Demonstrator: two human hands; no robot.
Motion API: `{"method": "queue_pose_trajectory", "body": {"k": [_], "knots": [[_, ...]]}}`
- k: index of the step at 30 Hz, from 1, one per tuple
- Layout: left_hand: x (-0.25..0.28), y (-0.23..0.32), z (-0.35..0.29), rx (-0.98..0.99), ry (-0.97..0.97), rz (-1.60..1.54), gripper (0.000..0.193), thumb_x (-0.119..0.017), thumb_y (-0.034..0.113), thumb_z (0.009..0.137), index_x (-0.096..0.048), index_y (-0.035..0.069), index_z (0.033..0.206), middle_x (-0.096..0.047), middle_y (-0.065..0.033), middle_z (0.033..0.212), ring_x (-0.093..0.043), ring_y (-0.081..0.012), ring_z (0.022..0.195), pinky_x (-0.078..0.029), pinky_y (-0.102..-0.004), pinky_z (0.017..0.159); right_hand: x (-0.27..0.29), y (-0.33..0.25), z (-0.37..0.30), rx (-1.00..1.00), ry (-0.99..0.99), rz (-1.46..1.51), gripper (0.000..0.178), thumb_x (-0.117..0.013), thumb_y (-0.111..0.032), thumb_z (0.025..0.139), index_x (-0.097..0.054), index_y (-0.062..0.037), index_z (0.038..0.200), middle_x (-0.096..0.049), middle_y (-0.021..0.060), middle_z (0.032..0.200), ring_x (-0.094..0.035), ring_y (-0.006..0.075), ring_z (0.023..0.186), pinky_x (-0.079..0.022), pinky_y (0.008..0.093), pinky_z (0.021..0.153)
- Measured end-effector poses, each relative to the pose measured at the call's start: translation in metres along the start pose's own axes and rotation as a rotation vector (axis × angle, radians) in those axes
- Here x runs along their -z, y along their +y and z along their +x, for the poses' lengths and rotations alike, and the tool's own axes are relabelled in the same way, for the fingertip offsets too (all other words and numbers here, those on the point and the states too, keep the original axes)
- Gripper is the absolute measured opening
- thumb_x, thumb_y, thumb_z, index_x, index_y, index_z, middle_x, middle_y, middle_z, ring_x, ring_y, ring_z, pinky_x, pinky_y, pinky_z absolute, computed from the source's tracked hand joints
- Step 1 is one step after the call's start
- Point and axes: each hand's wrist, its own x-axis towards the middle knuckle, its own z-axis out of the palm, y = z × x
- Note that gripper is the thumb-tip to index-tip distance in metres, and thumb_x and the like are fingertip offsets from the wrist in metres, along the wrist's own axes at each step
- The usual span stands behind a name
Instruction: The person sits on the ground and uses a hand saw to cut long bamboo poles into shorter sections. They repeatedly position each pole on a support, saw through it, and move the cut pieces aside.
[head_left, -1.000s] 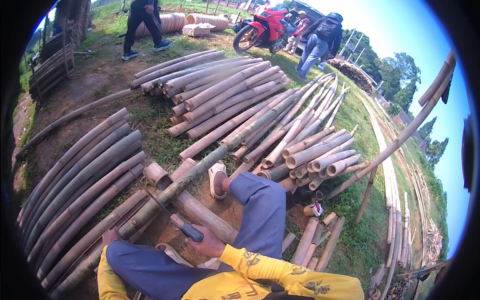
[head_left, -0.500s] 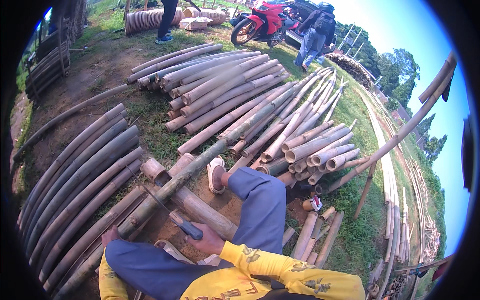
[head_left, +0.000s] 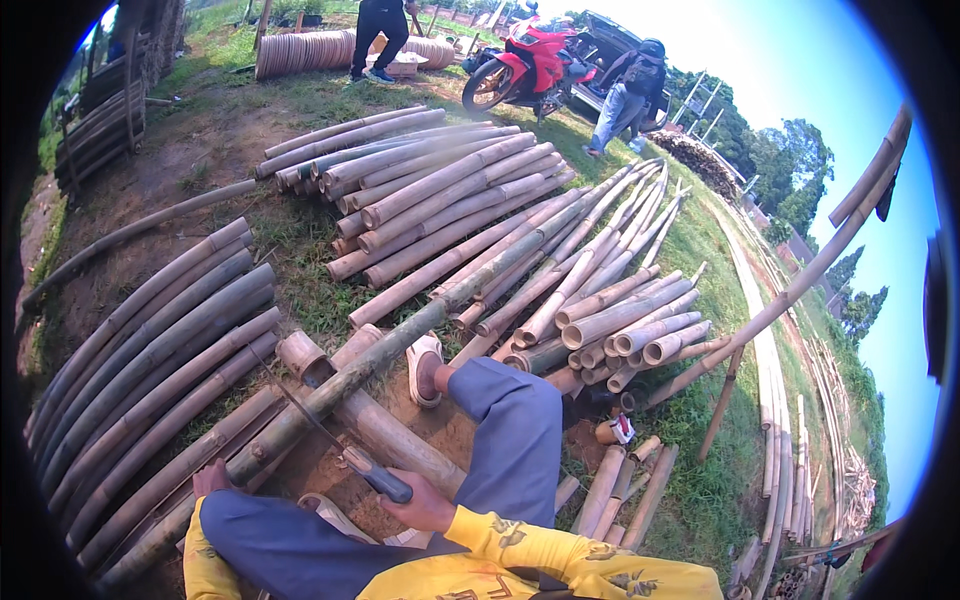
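Observation:
My right hand (head_left: 426, 503) is closed round the dark handle of a hand saw (head_left: 374, 473). The saw's thin blade lies across a long green bamboo pole (head_left: 365, 372), which slants from my left leg away to the far right. My left hand (head_left: 211, 479) grips the pole at its near part, beside my left knee; its fingers are partly hidden. Under the pole lies a thick bamboo log (head_left: 400, 428), and a short open-ended bamboo piece (head_left: 304, 357) sits by the blade.
Bamboo poles are stacked at left (head_left: 160, 350), in the middle (head_left: 450, 195) and at right (head_left: 640, 325). Short cut pieces (head_left: 625, 495) lie by my right leg. A red motorcycle (head_left: 530, 65) and two people stand at the back. A leaning pole (head_left: 780, 300) rises at right.
The saw and my right hand have shifted slightly against the pole. At the back, one person has stepped rightward into fuller view. The whole view has tilted a little.

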Motion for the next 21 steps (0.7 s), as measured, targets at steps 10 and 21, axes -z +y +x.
{"method": "queue_pose_trajectory", "body": {"k": [10, 21], "knots": [[-0.005, 0.003, 0.009, 0.025, -0.048, 0.010, 0.069, -0.094, 0.045, 0.056, -0.064, 0.004, 0.103, -0.075, -0.0198, 0.102, -0.073, -0.0354, 0.101, -0.053, -0.0453, 0.089, -0.019, 0.009, 0.056, 0.047, -0.002, -0.015, 0.019, -0.071, -0.011, 0.090, -0.063, -0.0008, 0.105, -0.055, 0.0053, 0.074, -0.051, 0.0145, 0.069, -0.045, 0.0349, 0.066], [-0.015, 0.007, 0.003, -0.003, 0.073, -0.020, 0.066, -0.093, 0.043, 0.056, -0.064, 0.005, 0.101, -0.076, -0.0191, 0.098, -0.074, -0.0352, 0.097, -0.054, -0.0458, 0.087, 0.025, -0.006, -0.035, -0.124, -0.001, -0.001, 0.032, -0.071, -0.010, 0.087, -0.067, -0.0008, 0.118, -0.067, 0.0137, 0.085, -0.061, 0.0188, 0.075, -0.051, 0.0348, 0.076]]}}
